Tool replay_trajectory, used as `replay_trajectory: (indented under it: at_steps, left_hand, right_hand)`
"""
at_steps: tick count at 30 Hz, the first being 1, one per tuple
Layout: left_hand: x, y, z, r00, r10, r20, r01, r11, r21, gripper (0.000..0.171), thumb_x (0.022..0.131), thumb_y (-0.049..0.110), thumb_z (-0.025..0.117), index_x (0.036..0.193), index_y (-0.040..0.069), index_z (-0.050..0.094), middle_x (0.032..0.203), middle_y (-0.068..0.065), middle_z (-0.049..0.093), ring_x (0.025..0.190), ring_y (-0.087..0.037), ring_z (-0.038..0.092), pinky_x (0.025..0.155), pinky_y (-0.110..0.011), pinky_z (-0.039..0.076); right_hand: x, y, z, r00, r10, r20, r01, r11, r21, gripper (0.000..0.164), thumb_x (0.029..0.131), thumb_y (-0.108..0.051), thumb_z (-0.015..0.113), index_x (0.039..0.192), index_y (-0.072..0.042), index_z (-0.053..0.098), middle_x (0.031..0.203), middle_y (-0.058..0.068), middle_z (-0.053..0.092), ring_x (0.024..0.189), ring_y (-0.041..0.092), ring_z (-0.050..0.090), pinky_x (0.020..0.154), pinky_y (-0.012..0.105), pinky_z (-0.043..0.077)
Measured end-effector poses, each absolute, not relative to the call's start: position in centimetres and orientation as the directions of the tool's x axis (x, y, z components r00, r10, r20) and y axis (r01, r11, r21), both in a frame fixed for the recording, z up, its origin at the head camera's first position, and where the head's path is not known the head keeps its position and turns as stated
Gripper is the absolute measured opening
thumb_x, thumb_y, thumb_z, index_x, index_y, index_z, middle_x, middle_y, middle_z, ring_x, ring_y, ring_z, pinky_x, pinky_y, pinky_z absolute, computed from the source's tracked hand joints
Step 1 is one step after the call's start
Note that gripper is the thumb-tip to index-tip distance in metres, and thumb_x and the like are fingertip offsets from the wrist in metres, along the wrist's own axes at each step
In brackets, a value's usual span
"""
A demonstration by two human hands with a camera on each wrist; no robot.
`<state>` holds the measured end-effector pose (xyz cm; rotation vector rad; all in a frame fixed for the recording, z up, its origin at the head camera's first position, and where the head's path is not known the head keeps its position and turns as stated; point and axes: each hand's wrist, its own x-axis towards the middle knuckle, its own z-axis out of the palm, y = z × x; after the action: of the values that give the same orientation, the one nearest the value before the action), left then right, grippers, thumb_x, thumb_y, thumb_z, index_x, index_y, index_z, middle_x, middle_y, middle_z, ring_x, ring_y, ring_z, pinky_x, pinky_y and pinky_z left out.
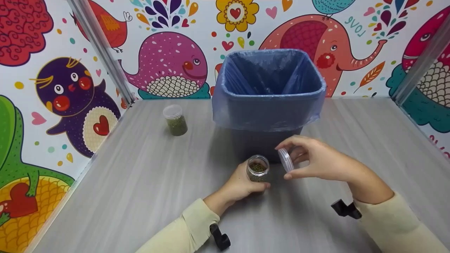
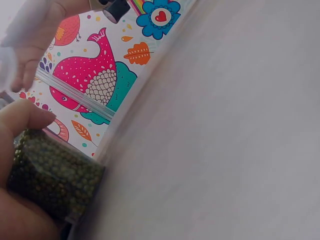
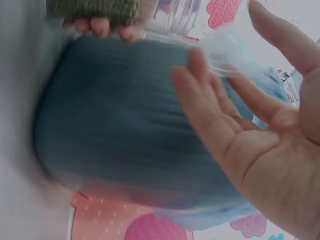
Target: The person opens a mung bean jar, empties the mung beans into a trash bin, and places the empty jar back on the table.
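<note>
My left hand [image 1: 239,183] grips a clear jar [image 1: 258,173] whose top is uncovered. Small green beans fill much of it, and they show closely through the jar wall [image 2: 57,175] in the left wrist view. To the right of that jar, my right hand [image 1: 318,158] pinches a clear screw lid [image 1: 286,160] by its edge between thumb and fingers. The lid is tilted on its side, apart from the jar's mouth. In the right wrist view the right hand [image 3: 270,135] looks blurred, with the lid [image 3: 220,55] at the fingertips.
A dark bin [image 1: 270,112] lined with a blue plastic bag stands just behind both hands. Another lidded jar [image 1: 176,121] of green contents stands on the grey table [image 1: 140,182] at the back left. Printed cartoon panels [image 1: 175,63] wall in the table's back and sides.
</note>
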<state>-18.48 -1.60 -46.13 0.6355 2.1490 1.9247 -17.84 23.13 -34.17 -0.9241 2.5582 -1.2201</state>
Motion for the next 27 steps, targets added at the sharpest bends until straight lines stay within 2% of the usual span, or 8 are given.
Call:
replay_trajectory:
  at_steps: [8,14,22,27]
  left_hand:
    - [-18.5,-1.6,-46.2,-0.89,0.435,0.138,0.18,0.057,0.982,0.049,0.075,-0.004,0.085,0.118,0.007,0.067,0.109,0.006,0.065,0.099,-0.009,0.058,0.094,-0.024,0.046]
    - [-18.5,-1.6,-46.2,-0.888,0.438,0.139,0.184,0.063,0.981,0.048,0.075,-0.005,0.085,0.117,0.007,0.066,0.109,0.006,0.064,0.099,-0.009,0.058,0.094,-0.024,0.046]
    - [-18.5,-1.6,-46.4,-0.891,0.433,0.138,0.178,0.053,0.983,0.048,0.074,-0.005,0.085,0.117,0.006,0.066,0.108,0.004,0.065,0.099,-0.01,0.059,0.095,-0.025,0.046]
    - [-18.6,-1.6,-46.4,-0.888,0.439,0.138,0.176,0.047,0.983,0.047,0.075,-0.004,0.085,0.117,0.005,0.065,0.109,0.003,0.064,0.099,-0.01,0.058,0.095,-0.024,0.046]
  right_hand:
    - [-18.7,25.2,-34.0,-0.833,-0.553,0.003,-0.465,0.698,-0.544,0.062,0.077,-0.02,0.099,0.126,-0.005,0.065,0.108,0.006,0.068,0.088,0.019,0.07,0.081,0.043,0.063]
    - [-19.9,27.0,-34.6,-0.846,-0.517,-0.132,-0.402,0.78,-0.48,0.062,0.077,-0.026,0.098,0.126,-0.007,0.066,0.109,0.009,0.068,0.086,0.02,0.07,0.079,0.043,0.062]
    - [-22.5,29.8,-36.5,-0.874,-0.42,-0.246,-0.3,0.863,-0.407,0.066,0.078,-0.028,0.097,0.127,-0.001,0.063,0.114,0.022,0.07,0.101,0.036,0.065,0.085,0.056,0.058]
    - [-24.3,33.4,-38.1,-0.922,-0.294,-0.252,-0.199,0.918,-0.343,0.072,0.077,-0.034,0.097,0.126,0.005,0.06,0.11,0.025,0.066,0.098,0.039,0.061,0.086,0.059,0.054]
